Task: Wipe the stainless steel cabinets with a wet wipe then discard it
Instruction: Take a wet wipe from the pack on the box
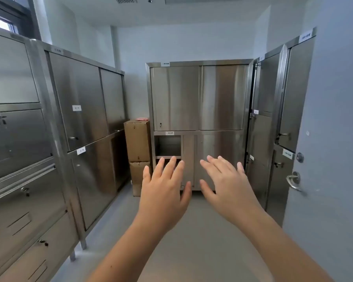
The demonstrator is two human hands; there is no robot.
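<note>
Stainless steel cabinets line this small room: a row on the left [77,102], one at the far wall [198,98] with an open cubby [168,146] at its lower left, and tall ones on the right [293,94]. My left hand [163,192] and my right hand [228,184] are raised side by side in front of me, palms away, fingers spread, holding nothing. Both are well short of the far cabinet. No wet wipe is visible.
Two stacked cardboard boxes [138,139] stand in the far left corner with a pink item [142,119] on top. A door with a lever handle [293,181] is at the right. Grey floor [202,231] runs between the cabinet rows.
</note>
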